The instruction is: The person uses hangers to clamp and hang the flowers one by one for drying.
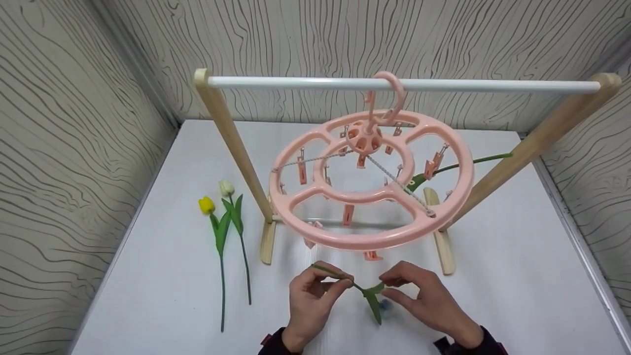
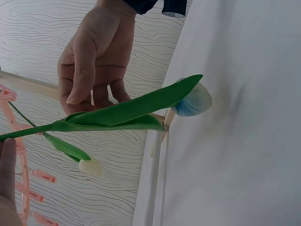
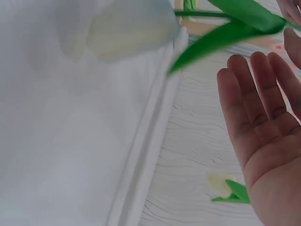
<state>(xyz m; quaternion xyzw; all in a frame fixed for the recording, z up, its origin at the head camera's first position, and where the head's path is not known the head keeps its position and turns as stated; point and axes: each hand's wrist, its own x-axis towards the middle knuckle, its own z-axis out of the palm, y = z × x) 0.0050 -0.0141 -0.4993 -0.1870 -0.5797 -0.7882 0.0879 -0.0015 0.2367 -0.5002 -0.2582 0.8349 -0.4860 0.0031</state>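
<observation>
My left hand (image 1: 315,298) pinches the green stem of an artificial tulip (image 2: 193,101) between thumb and fingers. Its white and blue head points down toward the table, blurred in the head view. Two green leaves (image 1: 373,306) spread out above that head. On the other side, my right hand (image 1: 426,296) has its fingertips right at one leaf. In the right wrist view the fingers of that hand (image 3: 273,122) are extended, with the palm facing the camera. The left wrist view shows only part of my left hand (image 2: 7,174) at the stem.
A pink round clip hanger (image 1: 374,241) hangs by its hook from the white bar (image 1: 296,83) of a wooden stand (image 1: 231,143). Another tulip's stem (image 1: 493,159) overlaps its right clips. Yellow (image 1: 206,205) and white (image 1: 226,188) tulips lie on the left of the white table (image 1: 162,286).
</observation>
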